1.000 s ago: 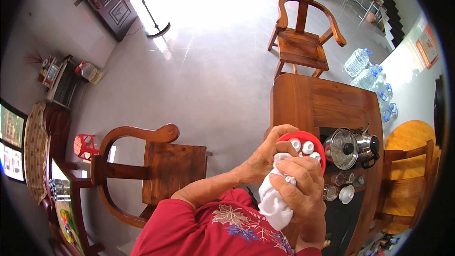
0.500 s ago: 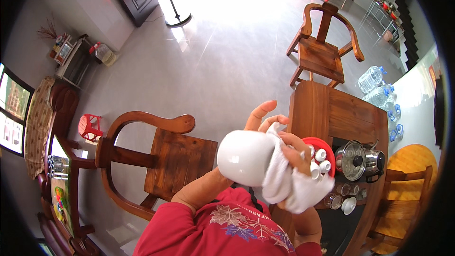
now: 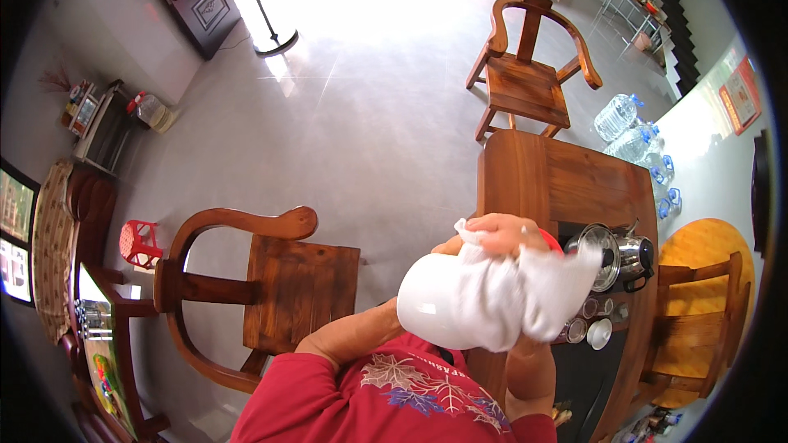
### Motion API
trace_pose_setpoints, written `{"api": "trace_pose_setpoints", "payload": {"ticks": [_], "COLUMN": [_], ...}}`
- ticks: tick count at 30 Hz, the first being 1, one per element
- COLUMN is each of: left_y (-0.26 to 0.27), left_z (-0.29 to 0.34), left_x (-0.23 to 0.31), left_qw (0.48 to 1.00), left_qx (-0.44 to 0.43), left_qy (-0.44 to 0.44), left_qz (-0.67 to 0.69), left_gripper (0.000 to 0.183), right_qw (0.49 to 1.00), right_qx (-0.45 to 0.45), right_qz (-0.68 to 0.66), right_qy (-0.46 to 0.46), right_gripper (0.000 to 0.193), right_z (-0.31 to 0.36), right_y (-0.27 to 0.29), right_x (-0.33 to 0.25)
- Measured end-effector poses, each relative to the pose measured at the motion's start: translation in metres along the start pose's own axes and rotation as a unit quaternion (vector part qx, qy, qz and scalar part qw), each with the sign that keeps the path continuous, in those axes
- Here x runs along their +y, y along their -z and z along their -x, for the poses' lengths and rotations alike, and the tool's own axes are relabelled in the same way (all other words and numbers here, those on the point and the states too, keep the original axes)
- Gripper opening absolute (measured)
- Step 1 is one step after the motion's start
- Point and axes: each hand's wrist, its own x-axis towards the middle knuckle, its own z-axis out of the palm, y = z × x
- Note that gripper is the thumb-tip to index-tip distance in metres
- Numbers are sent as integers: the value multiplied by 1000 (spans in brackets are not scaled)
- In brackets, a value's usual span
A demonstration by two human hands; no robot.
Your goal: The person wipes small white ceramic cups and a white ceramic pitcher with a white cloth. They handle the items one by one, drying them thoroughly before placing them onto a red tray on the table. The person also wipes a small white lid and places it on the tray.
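Note:
A smooth white rounded ceramic vessel (image 3: 428,295) is held up in front of my chest, lying on its side with its closed end to the left. My left hand (image 3: 448,246) grips it from behind; only a bit of the fingers shows above it. Over the vessel's right end a white cloth (image 3: 501,299) is bunched, its right part smeared by motion. My right hand (image 3: 510,234) is closed on this cloth and presses it against the vessel. The vessel's opening is hidden under the cloth.
To the right stands a wooden tea table (image 3: 591,189) with a steel kettle (image 3: 634,258), a glass-lidded pot (image 3: 597,256), small glass cups and a white bowl (image 3: 600,333). A red basin (image 3: 550,239) is mostly covered by my hand. Wooden armchairs (image 3: 300,295) stand left and beyond.
The vessel and cloth have shifted slightly right. My right hand has moved up over the cloth, and the left fingers that stuck up are now mostly hidden. The whole view has turned a little.

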Motion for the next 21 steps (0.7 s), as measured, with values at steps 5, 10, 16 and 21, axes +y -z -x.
{"api": "trace_pose_setpoints", "payload": {"ticks": [5,10,16,21], "left_y": [-32,-14,-36,-38], "left_z": [-13,-26,-53,-50], "left_x": [-4,-18,-19,-20], "left_qw": [999,997,965,955], "left_qx": [-41,-44,-209,-33], "left_qy": [-17,-57,-149,-186], "left_qz": [-2,17,-55,-228], "left_gripper": [25,35,20,15], "right_qw": [984,875,931,968], "right_qx": [150,154,151,226], "right_qz": [73,400,305,66], "right_qy": [-67,225,132,-85], "right_gripper": [38,44,43,40], "right_z": [29,48,45,34], "right_y": [-3,-24,9,29], "right_x": [29,50,53,47]}}
